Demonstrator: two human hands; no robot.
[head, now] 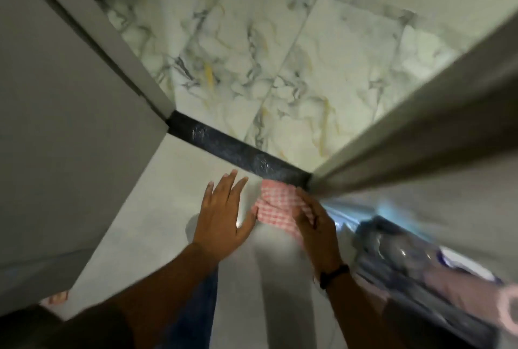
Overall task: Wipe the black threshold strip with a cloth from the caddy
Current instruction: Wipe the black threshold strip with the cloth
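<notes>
Marble-veined floor tiles [280, 62] filled 12 o'clock, grey and yellow veining. Plain pale floor [157, 208] ran centre to 6. Grey wall panel [56, 124] stood at 9. Grey door edge [420, 130] slanted at 2–3. Black wristband [333, 274] showed at 5.

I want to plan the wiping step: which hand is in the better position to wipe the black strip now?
Probably the right. The right hand already holds the pink checked cloth, whose far edge touches the black threshold strip near its right end. The left hand is open, empty, over the plain floor.
</notes>
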